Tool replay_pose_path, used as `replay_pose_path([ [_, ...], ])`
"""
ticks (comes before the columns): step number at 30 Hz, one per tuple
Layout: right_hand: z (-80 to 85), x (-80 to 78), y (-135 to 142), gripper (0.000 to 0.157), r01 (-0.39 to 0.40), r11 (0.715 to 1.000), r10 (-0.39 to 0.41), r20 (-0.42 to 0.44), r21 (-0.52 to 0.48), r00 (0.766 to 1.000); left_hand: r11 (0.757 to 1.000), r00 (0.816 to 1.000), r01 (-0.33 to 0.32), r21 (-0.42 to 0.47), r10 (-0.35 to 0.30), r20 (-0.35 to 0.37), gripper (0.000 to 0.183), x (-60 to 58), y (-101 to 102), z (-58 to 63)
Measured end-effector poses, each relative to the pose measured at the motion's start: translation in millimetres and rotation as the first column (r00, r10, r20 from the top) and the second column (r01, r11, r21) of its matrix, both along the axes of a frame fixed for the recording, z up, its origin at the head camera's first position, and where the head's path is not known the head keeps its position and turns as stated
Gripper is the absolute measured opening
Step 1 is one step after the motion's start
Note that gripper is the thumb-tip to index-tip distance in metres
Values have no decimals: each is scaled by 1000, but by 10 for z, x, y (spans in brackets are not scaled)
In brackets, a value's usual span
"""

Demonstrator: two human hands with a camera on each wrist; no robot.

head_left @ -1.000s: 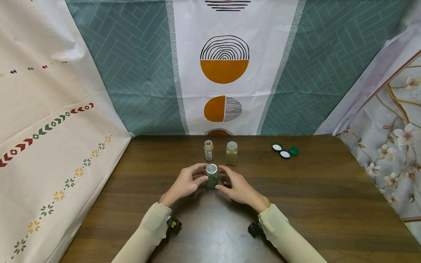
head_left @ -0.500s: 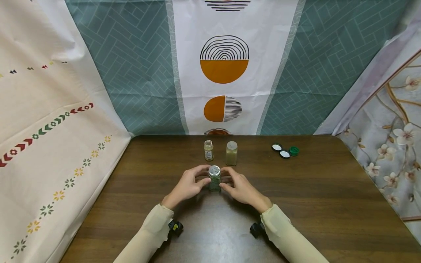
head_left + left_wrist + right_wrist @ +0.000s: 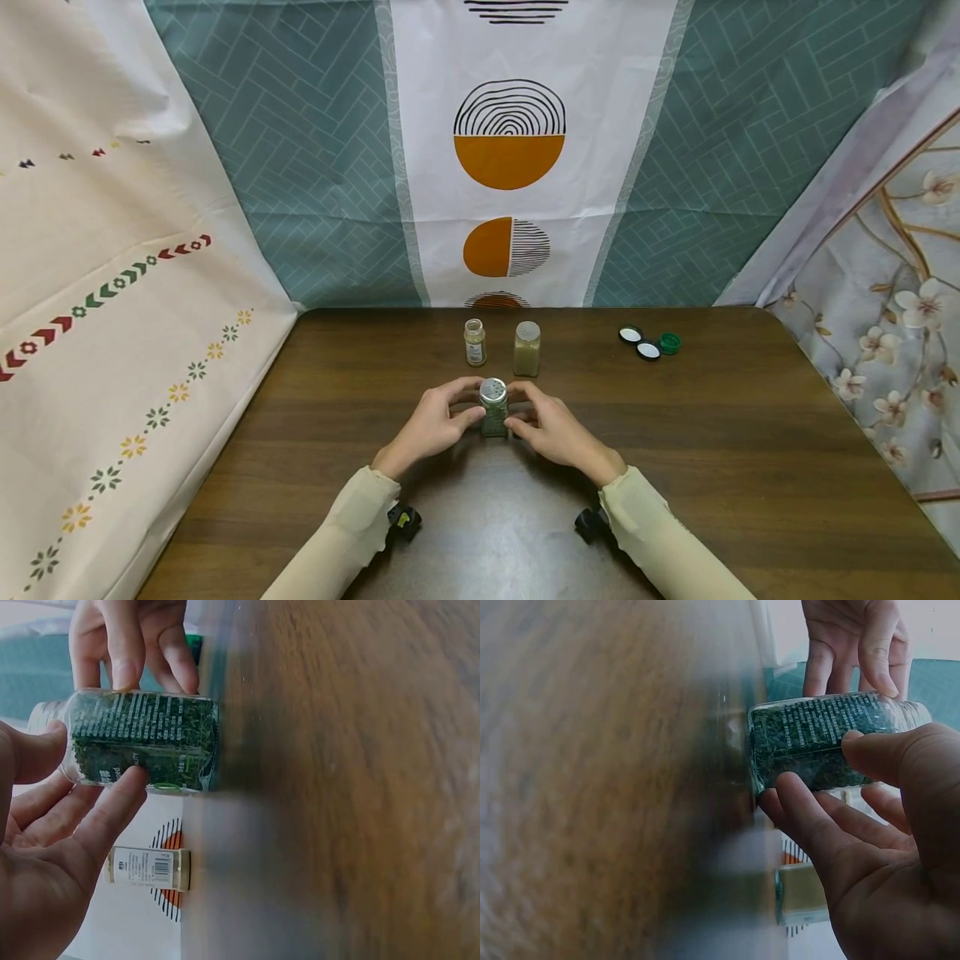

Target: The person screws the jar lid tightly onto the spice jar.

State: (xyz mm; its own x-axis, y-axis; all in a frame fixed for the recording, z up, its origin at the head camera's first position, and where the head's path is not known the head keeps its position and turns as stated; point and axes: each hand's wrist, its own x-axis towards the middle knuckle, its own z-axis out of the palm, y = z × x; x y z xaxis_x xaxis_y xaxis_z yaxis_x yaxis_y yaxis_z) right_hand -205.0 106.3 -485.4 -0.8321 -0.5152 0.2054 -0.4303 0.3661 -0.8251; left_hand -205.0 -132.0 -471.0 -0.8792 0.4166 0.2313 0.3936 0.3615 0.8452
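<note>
A cream patterned cloth (image 3: 150, 333) fills the left of the frame, then the left hand (image 3: 431, 423), below centre, holds one side of the herb jar (image 3: 494, 417) between thumb and curved fingers; a small labelled bottle (image 3: 475, 343) stands just beyond; the herb jar is upright under its perforated silver top, slightly below mid-frame; a tan jar (image 3: 527, 357) stands behind it; the right hand (image 3: 558, 432) grips the opposite side likewise; two black caps (image 3: 648, 350) and a green cap (image 3: 670, 342) lie right of centre
</note>
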Motion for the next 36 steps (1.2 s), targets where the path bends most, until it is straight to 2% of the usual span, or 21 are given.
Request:
replay_pose_path([
  [25,29,74,137,43,-10,1000,10,25,16,1000,999,999,18,-30,-19,-32,44,53,79,-18],
  [36,46,134,191,45,3,1000,-4,47,31,999,999,999,34,-15,-34,-16,44,100,134,-25],
])
